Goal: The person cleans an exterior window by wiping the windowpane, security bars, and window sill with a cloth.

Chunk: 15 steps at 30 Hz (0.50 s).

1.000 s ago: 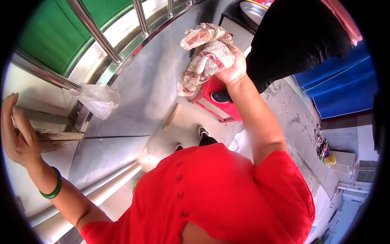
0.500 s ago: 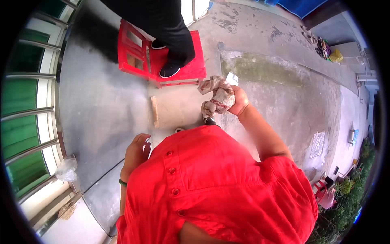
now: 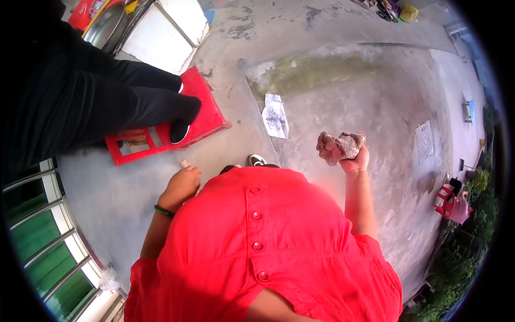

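Note:
My right hand is closed around a crumpled, dirty brownish-pink rag, held out over the concrete floor. Folds of the rag hang past my fingers on the left. My left hand, with a dark green bracelet at the wrist, is beside my red shirt. Its fingers are loosely bent and nothing shows in them. Just beyond them, a small strip of wood shows on the floor. A printed paper sheet lies between my hands, farther ahead.
At the left, a person in black trousers stands on a red chair. Behind is a white cabinet with a metal basin near it. Barred windows line the lower left. Another red chair stands far right by plants.
My view has turned, so the chair and the person appear farther left. My right hand has swung right with the rag. The paper sheet now shows apart from that hand, on the floor.

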Each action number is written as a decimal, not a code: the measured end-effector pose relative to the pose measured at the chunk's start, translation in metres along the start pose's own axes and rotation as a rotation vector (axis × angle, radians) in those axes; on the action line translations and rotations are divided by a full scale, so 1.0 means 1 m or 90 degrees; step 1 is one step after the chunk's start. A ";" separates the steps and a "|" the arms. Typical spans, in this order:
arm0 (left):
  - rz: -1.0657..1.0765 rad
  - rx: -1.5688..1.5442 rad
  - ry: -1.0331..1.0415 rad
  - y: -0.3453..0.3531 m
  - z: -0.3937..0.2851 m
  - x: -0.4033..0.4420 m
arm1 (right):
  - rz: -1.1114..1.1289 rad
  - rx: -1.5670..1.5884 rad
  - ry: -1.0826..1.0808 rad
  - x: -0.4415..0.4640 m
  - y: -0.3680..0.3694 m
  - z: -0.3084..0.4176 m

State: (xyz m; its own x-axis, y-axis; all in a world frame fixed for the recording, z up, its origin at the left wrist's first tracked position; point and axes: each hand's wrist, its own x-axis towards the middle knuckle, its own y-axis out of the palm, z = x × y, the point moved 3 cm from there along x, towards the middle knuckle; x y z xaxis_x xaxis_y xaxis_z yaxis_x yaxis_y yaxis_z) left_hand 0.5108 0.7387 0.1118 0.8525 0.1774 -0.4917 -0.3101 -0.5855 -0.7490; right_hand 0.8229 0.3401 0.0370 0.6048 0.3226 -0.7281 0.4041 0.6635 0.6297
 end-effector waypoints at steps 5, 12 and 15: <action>0.102 0.057 -0.032 -0.013 0.004 0.050 | 0.002 0.080 -0.031 0.019 -0.010 0.011; 0.118 0.049 -0.004 -0.038 0.038 0.144 | -0.020 0.108 -0.049 0.076 0.049 0.029; 0.067 0.011 0.003 -0.055 0.050 0.206 | 0.010 0.071 -0.090 0.090 0.107 0.035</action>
State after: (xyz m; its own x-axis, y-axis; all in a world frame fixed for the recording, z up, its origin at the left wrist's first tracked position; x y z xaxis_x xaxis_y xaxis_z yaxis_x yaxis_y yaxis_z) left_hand 0.6819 0.8468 0.0296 0.8166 0.1117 -0.5663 -0.4057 -0.5869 -0.7007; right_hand 0.9451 0.4167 0.0481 0.6994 0.2293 -0.6769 0.4618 0.5778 0.6729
